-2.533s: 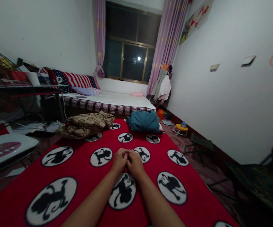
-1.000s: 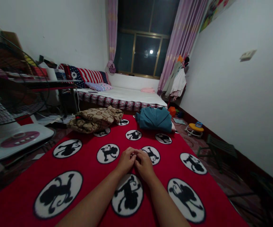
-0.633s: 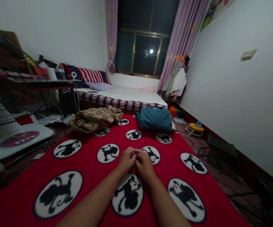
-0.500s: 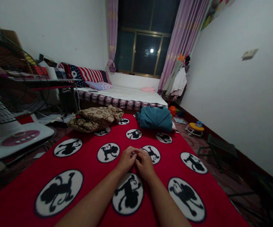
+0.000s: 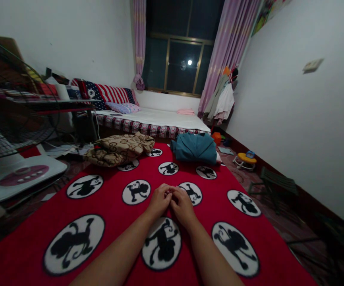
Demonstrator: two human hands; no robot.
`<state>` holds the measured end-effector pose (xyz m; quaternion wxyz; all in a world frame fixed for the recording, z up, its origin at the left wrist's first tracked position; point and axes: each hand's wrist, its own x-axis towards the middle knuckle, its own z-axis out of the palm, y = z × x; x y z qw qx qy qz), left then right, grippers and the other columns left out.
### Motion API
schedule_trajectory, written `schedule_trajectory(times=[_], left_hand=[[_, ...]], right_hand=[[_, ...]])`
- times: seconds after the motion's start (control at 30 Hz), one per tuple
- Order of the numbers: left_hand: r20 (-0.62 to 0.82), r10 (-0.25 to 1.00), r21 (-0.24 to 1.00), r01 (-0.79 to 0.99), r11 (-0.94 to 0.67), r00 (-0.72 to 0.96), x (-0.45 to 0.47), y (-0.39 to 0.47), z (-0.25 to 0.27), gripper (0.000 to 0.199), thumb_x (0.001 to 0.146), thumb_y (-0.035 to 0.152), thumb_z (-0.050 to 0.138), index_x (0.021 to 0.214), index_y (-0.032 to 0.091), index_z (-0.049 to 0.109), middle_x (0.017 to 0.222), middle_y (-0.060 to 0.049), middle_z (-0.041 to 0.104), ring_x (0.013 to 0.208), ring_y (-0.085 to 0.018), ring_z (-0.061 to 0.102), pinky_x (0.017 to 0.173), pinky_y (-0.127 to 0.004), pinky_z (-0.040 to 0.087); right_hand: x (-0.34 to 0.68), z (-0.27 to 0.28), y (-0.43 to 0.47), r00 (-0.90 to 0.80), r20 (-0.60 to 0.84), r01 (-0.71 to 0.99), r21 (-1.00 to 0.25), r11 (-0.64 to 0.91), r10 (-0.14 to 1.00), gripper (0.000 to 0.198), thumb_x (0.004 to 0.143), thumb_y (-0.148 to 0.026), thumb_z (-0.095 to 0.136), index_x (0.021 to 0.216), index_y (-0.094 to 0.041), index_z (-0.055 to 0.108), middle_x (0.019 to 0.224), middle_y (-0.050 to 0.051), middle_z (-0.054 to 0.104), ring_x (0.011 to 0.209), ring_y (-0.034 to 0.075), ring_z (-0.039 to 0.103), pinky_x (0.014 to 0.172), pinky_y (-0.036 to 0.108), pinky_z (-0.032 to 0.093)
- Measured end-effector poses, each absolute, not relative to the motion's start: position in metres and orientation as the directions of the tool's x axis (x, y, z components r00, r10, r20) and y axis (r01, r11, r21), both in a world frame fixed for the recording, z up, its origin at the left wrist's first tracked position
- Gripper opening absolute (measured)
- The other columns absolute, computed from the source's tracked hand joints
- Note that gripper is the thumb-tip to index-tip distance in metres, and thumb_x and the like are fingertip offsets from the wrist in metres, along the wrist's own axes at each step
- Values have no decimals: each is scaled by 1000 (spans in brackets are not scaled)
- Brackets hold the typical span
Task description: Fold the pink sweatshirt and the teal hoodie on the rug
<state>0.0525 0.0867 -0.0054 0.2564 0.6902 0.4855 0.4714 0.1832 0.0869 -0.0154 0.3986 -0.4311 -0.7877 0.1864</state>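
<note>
My left hand [image 5: 160, 200] and my right hand [image 5: 182, 203] rest together over a red blanket [image 5: 112, 226] printed with black monkeys in white circles. Their curled fingers meet and touch at the tips, and both hands are closed with no object showing in them. Beyond them, to the left, lies a crumpled tan-and-brown patterned garment [image 5: 120, 149]. A folded teal garment [image 5: 194, 148] sits at the far right of the blanket, with a bit of pale cloth showing at its right side.
Behind the blanket stands a bed [image 5: 157, 119] with a striped cushion [image 5: 112, 93]. At left are a fan [image 5: 20, 172] and a cluttered desk [image 5: 70, 101]. Along the right wall are a yellow stool [image 5: 246, 158], a folding stool [image 5: 279, 183] and hanging clothes [image 5: 224, 101].
The camera view has shifted very slightly. Both hands keep the same joined pose, and the garments have not moved.
</note>
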Motion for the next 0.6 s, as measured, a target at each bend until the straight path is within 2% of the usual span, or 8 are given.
schedule_trajectory(times=[0.3,0.47,0.6], left_hand=[[415,907,802,440,-403,73,52,88,-8,30,74,1,50,91,16,70,91,-5,65,86,-16,60,80,-28,47],[382,923,811,460,-360,50,57,85,-12,30,75,3,49,94,16,69,96,-6,66,90,-17,61,84,-30,48],[327,917,774,493,-398,228,39,94,-2,35,73,3,51,99,17,69,99,-6,68,92,-18,62,85,-29,49]], right_hand=[[183,-14,87,-302,480,511,-648,565,824,32,79,-11,52,105,-18,69,116,9,67,115,22,54,107,43,34],[185,-15,89,-287,476,465,-690,555,831,27,77,-13,53,95,-20,72,113,8,68,114,24,55,105,46,36],[186,-19,91,-276,446,462,-715,524,851,25,76,-16,57,94,-20,73,116,9,67,114,25,55,104,47,37]])
